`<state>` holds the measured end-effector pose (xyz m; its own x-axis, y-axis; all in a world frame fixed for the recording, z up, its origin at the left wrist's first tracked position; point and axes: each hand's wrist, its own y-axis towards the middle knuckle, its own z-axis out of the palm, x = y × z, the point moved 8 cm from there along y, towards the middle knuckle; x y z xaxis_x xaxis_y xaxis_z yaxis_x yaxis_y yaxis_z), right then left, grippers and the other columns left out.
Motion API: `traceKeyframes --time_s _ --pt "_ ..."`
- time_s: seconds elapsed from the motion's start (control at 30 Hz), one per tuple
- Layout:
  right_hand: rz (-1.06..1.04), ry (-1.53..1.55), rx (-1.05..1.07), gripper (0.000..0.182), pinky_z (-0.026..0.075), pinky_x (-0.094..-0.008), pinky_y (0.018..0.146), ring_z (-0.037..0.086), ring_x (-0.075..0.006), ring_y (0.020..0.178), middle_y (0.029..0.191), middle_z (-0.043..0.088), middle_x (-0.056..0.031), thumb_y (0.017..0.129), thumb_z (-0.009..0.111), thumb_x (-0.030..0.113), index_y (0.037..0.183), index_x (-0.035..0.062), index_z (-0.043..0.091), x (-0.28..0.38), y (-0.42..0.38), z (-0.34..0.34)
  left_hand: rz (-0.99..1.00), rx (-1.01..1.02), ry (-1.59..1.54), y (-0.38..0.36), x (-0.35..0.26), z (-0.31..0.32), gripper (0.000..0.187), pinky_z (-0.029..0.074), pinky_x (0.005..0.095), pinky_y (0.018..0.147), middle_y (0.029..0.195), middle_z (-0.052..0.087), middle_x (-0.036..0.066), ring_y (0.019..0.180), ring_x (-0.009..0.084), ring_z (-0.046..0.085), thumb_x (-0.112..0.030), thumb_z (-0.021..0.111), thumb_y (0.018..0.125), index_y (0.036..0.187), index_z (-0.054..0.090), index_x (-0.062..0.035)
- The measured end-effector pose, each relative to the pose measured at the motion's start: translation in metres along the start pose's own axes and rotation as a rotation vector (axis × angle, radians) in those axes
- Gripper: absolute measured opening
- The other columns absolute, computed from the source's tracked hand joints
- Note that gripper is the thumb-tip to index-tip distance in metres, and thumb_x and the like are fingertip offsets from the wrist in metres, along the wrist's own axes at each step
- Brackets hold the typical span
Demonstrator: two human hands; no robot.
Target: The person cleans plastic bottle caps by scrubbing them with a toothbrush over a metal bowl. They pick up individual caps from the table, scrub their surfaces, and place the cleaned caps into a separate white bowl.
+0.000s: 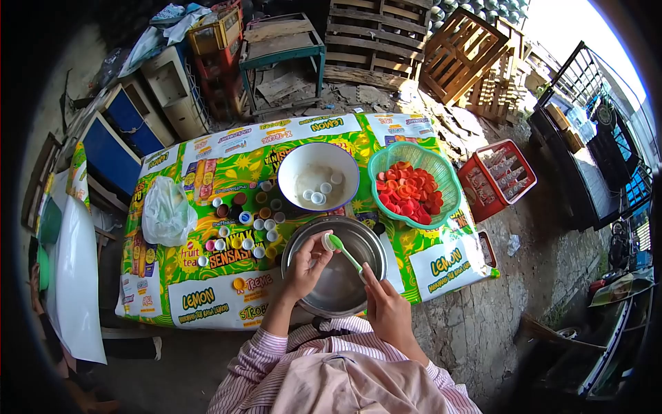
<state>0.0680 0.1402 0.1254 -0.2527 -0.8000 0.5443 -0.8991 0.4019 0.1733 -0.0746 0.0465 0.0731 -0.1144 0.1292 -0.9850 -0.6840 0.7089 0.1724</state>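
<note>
My left hand (308,268) pinches a small white bottle cap (327,241) above a steel basin (332,293). In my right hand (388,308) is a green toothbrush (348,256), its head against the cap. Shallow, clear-looking liquid seems to lie in the basin. Just beyond it stands a white enamel bowl (298,165) with a few white caps in cloudy water. A teal plastic basket (378,165) to the right holds many red caps (408,193). Loose caps (237,243) in white, brown, yellow and other colours are scattered left of the basin.
A printed yellow-green sheet (200,301) covers the table. A crumpled plastic bag (167,212) lies at its left. A red crate of bottles (498,176) stands off the right edge. Wooden pallets (376,41) and a small worn table (281,31) are behind.
</note>
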Motion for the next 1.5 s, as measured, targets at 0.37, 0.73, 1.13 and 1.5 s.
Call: traceKeyframes --time_s 0.37,0.73,1.13,1.5 --pt "-0.007 0.023 -0.019 0.045 0.044 -0.0408 0.047 0.054 -0.0295 0.052 0.07 0.053 -0.0107 0.087 0.053 0.011 0.132 0.0198 0.046 0.002 0.0 0.002 -0.062 -0.025 -0.353 -0.004 0.018 -0.004 0.036 0.046 0.0259 0.08 0.1 0.058 0.006 0.088 0.0102 0.055 -0.024 0.039 0.098 0.126 0.044 -0.0025" --pt "-0.147 0.051 0.031 0.049 0.045 -0.0391 0.044 0.055 -0.026 0.049 0.072 0.05 -0.0072 0.088 0.053 0.013 0.135 0.0186 0.042 0.021 -0.002 0.006 -0.219 0.002 -0.646 -0.007 0.015 0.005 0.05 0.046 0.028 0.072 0.084 0.053 0.005 0.074 0.0118 0.053 -0.043 0.032 0.097 0.108 0.051 0.0018" --pt "-0.123 0.16 -0.105 0.053 0.044 -0.0384 0.047 0.053 -0.0257 0.051 0.071 0.052 -0.0088 0.085 0.055 0.005 0.135 0.0163 0.042 0.021 -0.004 -0.004 -0.189 0.11 -0.877 -0.002 0.015 0.017 0.05 0.044 0.0286 0.071 0.082 0.05 0.005 0.073 0.0138 0.05 -0.045 0.027 0.098 0.105 0.051 -0.0008" --pt "-0.087 0.418 0.061 0.05 0.047 -0.0394 0.056 0.059 -0.0337 0.061 0.079 0.059 -0.016 0.085 0.054 0.003 0.133 0.0137 0.044 0.017 0.001 0.008 -0.147 0.042 -0.673 0.0 0.017 0.008 0.052 0.045 0.0253 0.073 0.092 0.051 0.005 0.082 0.0101 0.051 -0.045 0.03 0.097 0.117 0.045 0.001"
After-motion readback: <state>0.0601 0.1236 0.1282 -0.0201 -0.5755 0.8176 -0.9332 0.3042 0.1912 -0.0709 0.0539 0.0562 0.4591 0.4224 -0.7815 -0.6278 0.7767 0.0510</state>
